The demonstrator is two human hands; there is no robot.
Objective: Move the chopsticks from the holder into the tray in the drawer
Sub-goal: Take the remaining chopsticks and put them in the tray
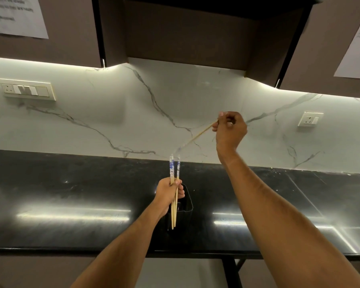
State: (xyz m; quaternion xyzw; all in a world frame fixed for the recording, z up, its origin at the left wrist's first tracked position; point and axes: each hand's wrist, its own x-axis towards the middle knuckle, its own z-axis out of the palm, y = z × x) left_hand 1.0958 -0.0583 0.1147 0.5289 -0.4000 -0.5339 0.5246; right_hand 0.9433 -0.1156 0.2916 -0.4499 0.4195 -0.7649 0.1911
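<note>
In the head view, two sheets of paper (15, 15) are hanging on the upper cabinets at far left and far right; their printed lines are showing only as a blur, so no word can be read. A switch panel (26, 89) is sitting on the marble backsplash (133, 113) at left, a single socket (310, 119) at right, neither bearing legible marks.

The left hand (168, 194) is clenching a bundle of chopsticks (174, 183) upright, blue-and-white patterned ends pointing up and plain tips hanging down in front of the black holder (186, 204), which is standing on the dark countertop (71, 204) just right of that hand. The right hand (230, 129) is pinching the plain end of a single chopstick (197, 136) high above the counter, its length slanting down and left toward the bundle.

The countertop is lying bare and glossy to both sides of the holder, its near edge running across below the forearms. The drawer and tray are out of view.
</note>
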